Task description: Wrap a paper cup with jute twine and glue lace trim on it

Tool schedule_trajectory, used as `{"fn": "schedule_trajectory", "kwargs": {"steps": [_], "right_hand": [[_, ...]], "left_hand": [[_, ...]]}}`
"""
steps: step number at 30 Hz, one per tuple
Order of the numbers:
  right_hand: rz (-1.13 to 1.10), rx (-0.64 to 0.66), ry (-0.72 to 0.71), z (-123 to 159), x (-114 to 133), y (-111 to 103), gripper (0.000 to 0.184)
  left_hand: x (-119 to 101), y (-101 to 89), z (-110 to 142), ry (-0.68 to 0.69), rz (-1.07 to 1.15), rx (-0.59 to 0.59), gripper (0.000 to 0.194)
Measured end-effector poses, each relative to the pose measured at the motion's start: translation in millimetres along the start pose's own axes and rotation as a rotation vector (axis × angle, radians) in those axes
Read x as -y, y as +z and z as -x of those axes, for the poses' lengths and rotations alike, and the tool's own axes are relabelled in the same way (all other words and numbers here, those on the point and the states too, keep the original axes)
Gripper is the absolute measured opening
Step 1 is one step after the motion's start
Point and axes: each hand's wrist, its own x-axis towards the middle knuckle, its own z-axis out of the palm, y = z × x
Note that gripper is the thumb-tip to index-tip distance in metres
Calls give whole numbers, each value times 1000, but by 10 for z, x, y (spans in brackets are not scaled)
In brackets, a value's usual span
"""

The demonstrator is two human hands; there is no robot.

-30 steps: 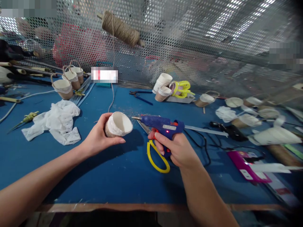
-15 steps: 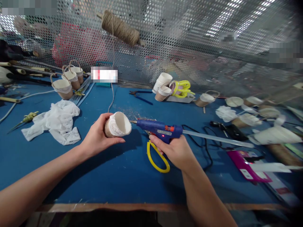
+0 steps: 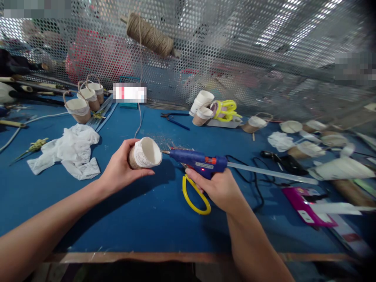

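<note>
My left hand [image 3: 122,166] is closed round a small paper cup [image 3: 146,153], wrapped in brown material with white lace at its rim. The cup is tilted, its mouth facing right and up. In my right hand [image 3: 216,188] is a blue hot glue gun [image 3: 195,158], its metal nozzle right by the cup's rim; contact I cannot make out. A clear glue stick [image 3: 273,173] juts from the gun's back end. Below the gun lie yellow-handled scissors [image 3: 195,196], their blades mostly hidden.
Handled cups [image 3: 78,109] stand at the back left, behind crumpled white lace [image 3: 69,150]. Blue pliers [image 3: 176,119], more cups [image 3: 202,103] and yellow-handled scissors [image 3: 225,110] lie along the back. Black cable [image 3: 255,184] and a magenta box [image 3: 308,207] are at right. A twine spool [image 3: 149,35] hangs above.
The glue gun has moved slightly left and down, its nozzle now close to the cup's rim, and its glue stick shows longer behind. The cup has turned and shifted a little left.
</note>
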Motion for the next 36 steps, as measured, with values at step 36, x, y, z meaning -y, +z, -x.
{"fn": "schedule_trajectory", "kwargs": {"steps": [36], "right_hand": [[-701,193,101,-46,-28,73,26]], "left_hand": [[-34,26,-28,-170,291,27,75]]}}
